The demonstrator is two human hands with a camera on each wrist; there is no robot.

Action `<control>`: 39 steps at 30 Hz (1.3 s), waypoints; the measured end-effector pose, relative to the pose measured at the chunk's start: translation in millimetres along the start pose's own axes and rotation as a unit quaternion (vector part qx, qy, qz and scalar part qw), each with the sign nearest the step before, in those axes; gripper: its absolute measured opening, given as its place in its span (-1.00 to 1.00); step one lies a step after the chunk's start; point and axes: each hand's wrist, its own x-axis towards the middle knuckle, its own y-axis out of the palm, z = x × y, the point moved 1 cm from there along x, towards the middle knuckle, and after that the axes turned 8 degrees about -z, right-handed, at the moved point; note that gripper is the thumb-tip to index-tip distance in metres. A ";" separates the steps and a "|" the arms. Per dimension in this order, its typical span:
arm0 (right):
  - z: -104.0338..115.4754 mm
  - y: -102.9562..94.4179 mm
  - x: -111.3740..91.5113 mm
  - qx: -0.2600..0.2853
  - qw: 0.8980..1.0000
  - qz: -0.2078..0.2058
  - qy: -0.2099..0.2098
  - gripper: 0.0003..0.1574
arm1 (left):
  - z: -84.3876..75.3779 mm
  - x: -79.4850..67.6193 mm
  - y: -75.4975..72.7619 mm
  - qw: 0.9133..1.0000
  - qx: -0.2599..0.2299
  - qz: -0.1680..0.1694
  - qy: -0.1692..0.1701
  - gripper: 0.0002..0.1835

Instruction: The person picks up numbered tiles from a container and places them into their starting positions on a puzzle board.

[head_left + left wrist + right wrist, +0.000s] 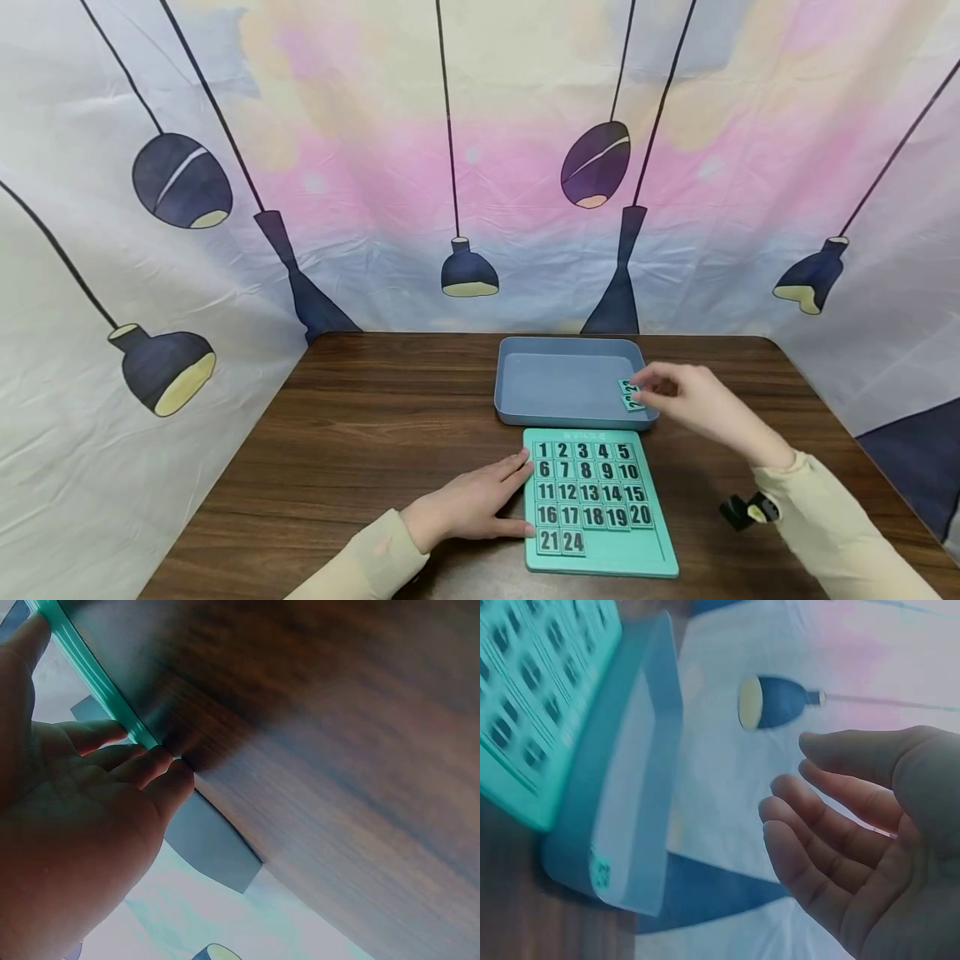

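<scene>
A green number board (630, 550) lies on the table, filled with numbered tiles in rows. Its bottom row shows 21 and 24 at the left, with bare green space to their right. My left hand (476, 502) rests beside it, the extended fingertips and thumb touching its left edge. Behind the board stands a blue-grey tray (558, 379). At the tray's right end lie two green number tiles (632, 403), their digits partly covered. Just over them hovers my right hand (693, 400); in the right wrist view its fingers are loosely bent, thumb apart, holding nothing.
The brown wooden table (360, 417) spreads around the board and tray. A wall cloth (375, 167) printed with hanging lamps rises behind the table. The right wrist carries a small black device (742, 511).
</scene>
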 end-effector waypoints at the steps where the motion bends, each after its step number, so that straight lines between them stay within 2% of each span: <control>1: -1.7 -3.9 4.9 -0.005 1.000 -0.005 0.002 -0.75 | 0.0 0.1 -0.2 1.000 -0.001 0.000 0.000 -0.04; 5: -10.7 -15.2 24.9 -0.015 1.000 -0.015 0.013 -0.70 | 0.1 0.8 -0.8 1.000 0.000 -0.001 0.003 -0.04; 8: -20.0 -18.0 40.4 -0.013 1.000 -0.005 0.027 -0.61 | 0.1 1.3 -1.0 1.000 0.002 -0.001 0.004 -0.04; 15: -41.1 -14.6 67.6 0.032 0.996 0.032 0.079 -0.50 | -1.2 2.1 -0.6 1.000 -0.001 -0.002 0.005 -0.04; 19: -48.5 -9.9 76.8 0.038 0.994 0.044 0.088 -0.46 | -1.7 2.1 -0.5 1.000 0.000 -0.002 0.006 -0.04; 26: -62.1 6.2 84.4 0.035 0.993 0.087 0.067 -0.50 | -1.4 1.5 -0.7 1.000 0.003 -0.004 0.004 -0.04; 30: -65.2 16.2 86.0 0.004 0.992 0.115 0.041 -0.57 | -1.9 1.3 -1.0 1.000 0.000 -0.003 0.003 -0.04; 39: -66.6 34.8 82.8 -0.052 0.981 0.187 0.004 -0.62 | 0.0 0.0 0.2 1.000 -0.009 0.004 -0.003 -0.04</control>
